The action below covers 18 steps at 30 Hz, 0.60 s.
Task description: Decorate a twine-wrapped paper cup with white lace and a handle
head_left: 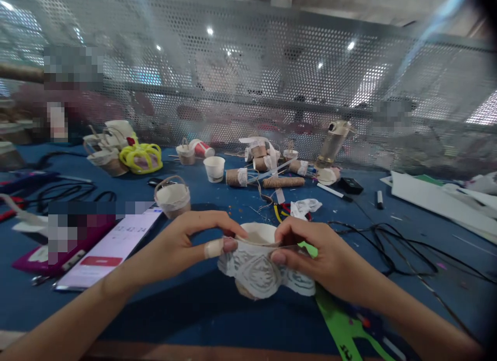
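Observation:
A paper cup (264,231) with a brown lower part is held between my hands near the table's front edge. White lace (258,273) hangs across its near side, covering most of the wall. My left hand (194,236), with a bandage on its thumb, pinches the lace against the cup's left rim. On the right rim, my right hand (314,247) grips cup and lace between thumb and bent fingers. The lace's free end spreads out below the right fingers. The back of the cup is hidden.
A finished-looking cup basket (173,198) stands left, beside a lit phone (112,247). Behind are a plain paper cup (214,169), a twine roll (283,182) and a yellow basket (142,156). Black cables (392,247) lie right; a green cutout (334,319) lies in front.

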Motion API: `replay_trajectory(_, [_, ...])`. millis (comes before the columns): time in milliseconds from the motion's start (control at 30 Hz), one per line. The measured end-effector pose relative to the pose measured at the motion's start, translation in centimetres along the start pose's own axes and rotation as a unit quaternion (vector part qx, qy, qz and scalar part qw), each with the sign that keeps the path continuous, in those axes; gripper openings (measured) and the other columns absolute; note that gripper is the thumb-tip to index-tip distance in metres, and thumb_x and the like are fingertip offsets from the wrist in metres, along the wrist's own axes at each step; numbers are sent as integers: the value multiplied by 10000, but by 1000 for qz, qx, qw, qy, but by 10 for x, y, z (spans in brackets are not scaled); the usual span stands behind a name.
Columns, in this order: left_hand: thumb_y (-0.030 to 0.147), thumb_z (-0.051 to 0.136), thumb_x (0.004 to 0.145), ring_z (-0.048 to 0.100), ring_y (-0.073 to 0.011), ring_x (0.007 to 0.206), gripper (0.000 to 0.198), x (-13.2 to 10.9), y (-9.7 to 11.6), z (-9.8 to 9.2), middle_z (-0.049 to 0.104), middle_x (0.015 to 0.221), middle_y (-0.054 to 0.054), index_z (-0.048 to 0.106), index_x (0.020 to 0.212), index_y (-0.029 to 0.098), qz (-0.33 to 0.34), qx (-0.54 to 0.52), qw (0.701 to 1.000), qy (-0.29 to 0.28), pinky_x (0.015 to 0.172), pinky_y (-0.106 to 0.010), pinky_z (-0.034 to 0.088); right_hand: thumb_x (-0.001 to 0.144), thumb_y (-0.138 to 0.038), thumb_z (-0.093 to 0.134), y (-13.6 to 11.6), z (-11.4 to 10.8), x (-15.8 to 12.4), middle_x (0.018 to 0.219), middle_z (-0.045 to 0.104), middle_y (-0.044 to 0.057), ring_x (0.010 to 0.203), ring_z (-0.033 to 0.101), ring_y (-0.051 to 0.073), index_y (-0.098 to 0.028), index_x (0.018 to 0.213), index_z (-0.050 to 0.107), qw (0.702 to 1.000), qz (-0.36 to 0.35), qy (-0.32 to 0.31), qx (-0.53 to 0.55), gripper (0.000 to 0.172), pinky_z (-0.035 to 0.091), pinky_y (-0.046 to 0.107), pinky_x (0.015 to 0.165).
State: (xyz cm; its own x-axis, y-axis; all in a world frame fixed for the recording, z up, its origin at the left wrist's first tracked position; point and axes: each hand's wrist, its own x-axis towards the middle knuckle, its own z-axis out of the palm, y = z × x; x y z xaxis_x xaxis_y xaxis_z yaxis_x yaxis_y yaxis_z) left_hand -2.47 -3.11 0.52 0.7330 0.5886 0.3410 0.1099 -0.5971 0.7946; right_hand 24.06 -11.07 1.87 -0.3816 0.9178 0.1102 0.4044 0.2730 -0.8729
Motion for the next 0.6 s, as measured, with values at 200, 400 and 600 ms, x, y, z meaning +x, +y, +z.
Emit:
replay_trajectory(200, [237,718,921,691,-146,842,150,0,-6,3,759,955,-28,773,1059,217,-30,-70,997,16,754,-198,559,964,-406,660,7,0,0,786,581,-50,685,493,85,-213,908,585,999,-3,1,32,215,376,184,604])
replay_trajectory(400, [215,701,934,682,-122,739,128,-1,-5,3,786,909,-9,804,1003,246,-11,-76,997,12,695,-190,553,946,-468,670,13,2,-2,766,552,-47,669,449,90,-208,893,595,996,16,-14,82,276,335,203,581])
replay_trajectory(600, [253,708,937,718,-162,808,113,-6,-9,5,790,854,-22,813,977,237,36,-41,995,87,754,-231,568,923,-534,673,14,3,-2,760,544,-38,656,438,95,-198,881,598,990,56,-18,132,347,317,215,559])
